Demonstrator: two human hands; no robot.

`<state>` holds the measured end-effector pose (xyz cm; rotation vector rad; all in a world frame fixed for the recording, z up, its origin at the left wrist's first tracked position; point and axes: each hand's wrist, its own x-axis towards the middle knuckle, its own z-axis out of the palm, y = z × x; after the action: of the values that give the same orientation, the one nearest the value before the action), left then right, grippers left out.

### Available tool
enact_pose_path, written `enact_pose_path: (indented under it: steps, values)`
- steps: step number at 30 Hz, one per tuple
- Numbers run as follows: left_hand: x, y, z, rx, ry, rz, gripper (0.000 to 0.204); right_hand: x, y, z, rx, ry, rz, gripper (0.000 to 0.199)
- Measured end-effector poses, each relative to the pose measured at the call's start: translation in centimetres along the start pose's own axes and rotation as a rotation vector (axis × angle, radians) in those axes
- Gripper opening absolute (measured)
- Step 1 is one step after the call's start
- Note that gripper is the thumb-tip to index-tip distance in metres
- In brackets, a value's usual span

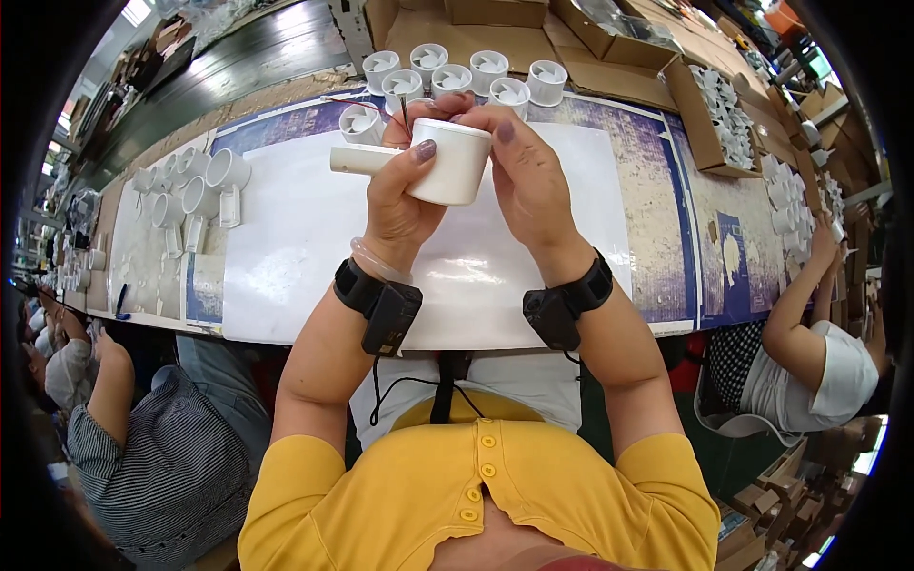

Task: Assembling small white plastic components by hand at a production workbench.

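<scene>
A white round plastic housing (455, 169) with a stubby side handle (354, 160) is held up over the middle of the table. My left hand (404, 202) is closed around it, thumb on the near wall where the handle joins. On its other side, my right hand (529, 171) presses against the rim with curled fingers. Those fingertips are partly hidden behind the housing. A thin dark wire (404, 112) sticks up beside my left fingers. Just beyond my hands stand several white cups with fan blades (459, 80) inside.
White handled housings (199, 197) stand grouped at the left. A cardboard box of small white parts (721, 119) sits at the far right, near stacked white pieces (786, 195). A white sheet (314, 238) covers the table's middle. People (157, 457) sit at both sides.
</scene>
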<state>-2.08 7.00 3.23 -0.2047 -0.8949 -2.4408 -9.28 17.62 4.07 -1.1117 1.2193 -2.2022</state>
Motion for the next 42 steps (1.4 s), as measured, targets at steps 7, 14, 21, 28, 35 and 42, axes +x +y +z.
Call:
enact_pose_path:
  steps: [7, 14, 21, 28, 35, 42]
  values:
    - [0.2, 0.3, -0.8, -0.006, -0.022, -0.017, 0.041, -0.4, 0.9, -0.2, -0.013, -0.041, 0.002, 0.02]
    - [-0.1, 0.0, -0.6, 0.012, 0.031, 0.001, 0.04, -0.8, 1.6, 0.1, 0.068, -0.003, -0.011, 0.02]
    - [-0.3, -0.4, 0.1, 0.209, 0.121, 0.134, 0.033, -0.9, 1.7, 1.4, 0.025, 0.065, 0.009, 0.025]
    - [-0.8, -1.5, 0.0, 0.695, 0.143, 0.356, 0.037, -1.7, 2.2, 3.1, -0.171, 0.219, -0.073, 0.028]
    - [-1.0, -2.0, -0.1, 0.772, 0.12, 0.382, 0.043, -1.5, 3.9, 2.7, -0.11, 0.204, -0.124, 0.029]
    - [-0.5, -0.8, 1.2, 0.938, -0.203, 0.45, 0.045, -0.1, 1.4, 0.0, 0.523, 0.188, 0.186, 0.029]
